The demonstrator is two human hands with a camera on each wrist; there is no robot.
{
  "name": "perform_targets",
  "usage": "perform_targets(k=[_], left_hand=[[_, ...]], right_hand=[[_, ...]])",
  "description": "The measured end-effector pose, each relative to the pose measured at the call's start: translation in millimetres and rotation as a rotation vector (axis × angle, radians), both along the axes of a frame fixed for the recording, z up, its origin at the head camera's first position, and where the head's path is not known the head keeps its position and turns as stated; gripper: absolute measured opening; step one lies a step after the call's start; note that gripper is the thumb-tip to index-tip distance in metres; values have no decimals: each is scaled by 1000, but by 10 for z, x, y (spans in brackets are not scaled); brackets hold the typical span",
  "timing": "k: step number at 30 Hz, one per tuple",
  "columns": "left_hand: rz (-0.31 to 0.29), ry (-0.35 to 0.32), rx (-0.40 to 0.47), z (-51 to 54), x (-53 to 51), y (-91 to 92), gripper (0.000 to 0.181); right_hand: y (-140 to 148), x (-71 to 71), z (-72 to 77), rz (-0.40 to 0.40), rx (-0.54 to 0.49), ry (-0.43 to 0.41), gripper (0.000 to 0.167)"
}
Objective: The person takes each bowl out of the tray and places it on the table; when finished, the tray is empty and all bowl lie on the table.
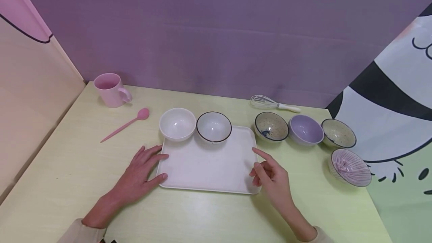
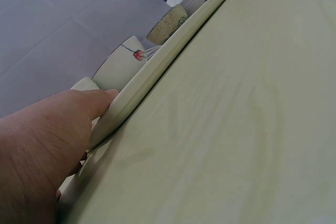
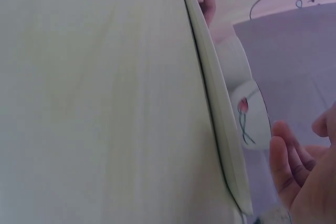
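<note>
My left hand (image 1: 140, 173) rests at the left edge of a white rectangular tray (image 1: 206, 168), its thumb and index finger reaching over the rim. The right hand (image 1: 271, 181) hovers by the tray's right edge, index finger extended and the other fingers loosely bent, holding nothing. At the tray's far side sit a plain white bowl (image 1: 177, 125) and a white bowl with a dark rim (image 1: 214, 126). In the right wrist view, the dark-rimmed bowl (image 3: 249, 116) shows a red flower on its outside. Some left fingers are hidden behind the tray edge in the left wrist view.
Right of the tray stand a speckled bowl (image 1: 271, 126), a purple bowl (image 1: 306, 130), another speckled bowl (image 1: 338, 133) and a striped bowl (image 1: 350, 168). A whisk (image 1: 275, 104) lies behind them. Far left are a pink mug (image 1: 112, 92) and a pink spoon (image 1: 129, 125).
</note>
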State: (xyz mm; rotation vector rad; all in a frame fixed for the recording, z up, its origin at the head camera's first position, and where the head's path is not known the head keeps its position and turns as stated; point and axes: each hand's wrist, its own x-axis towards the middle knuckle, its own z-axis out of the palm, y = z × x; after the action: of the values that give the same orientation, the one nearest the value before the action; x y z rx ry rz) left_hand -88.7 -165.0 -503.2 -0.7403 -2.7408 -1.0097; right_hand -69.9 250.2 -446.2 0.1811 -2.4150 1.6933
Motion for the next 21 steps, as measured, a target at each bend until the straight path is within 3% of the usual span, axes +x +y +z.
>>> perform_targets(k=[7,14,21], left_hand=[[-3,4,2,-8,2,0,52],[-5,-1,5,-11,4,9,51],[-4,8,1,11,6,6,51]], right_hand=[[-277,-78,-21,87,-8,-147,51],[-400,-314,-83,119,25,-327,65],[-423,-525,-123,162,-53,-362,66]])
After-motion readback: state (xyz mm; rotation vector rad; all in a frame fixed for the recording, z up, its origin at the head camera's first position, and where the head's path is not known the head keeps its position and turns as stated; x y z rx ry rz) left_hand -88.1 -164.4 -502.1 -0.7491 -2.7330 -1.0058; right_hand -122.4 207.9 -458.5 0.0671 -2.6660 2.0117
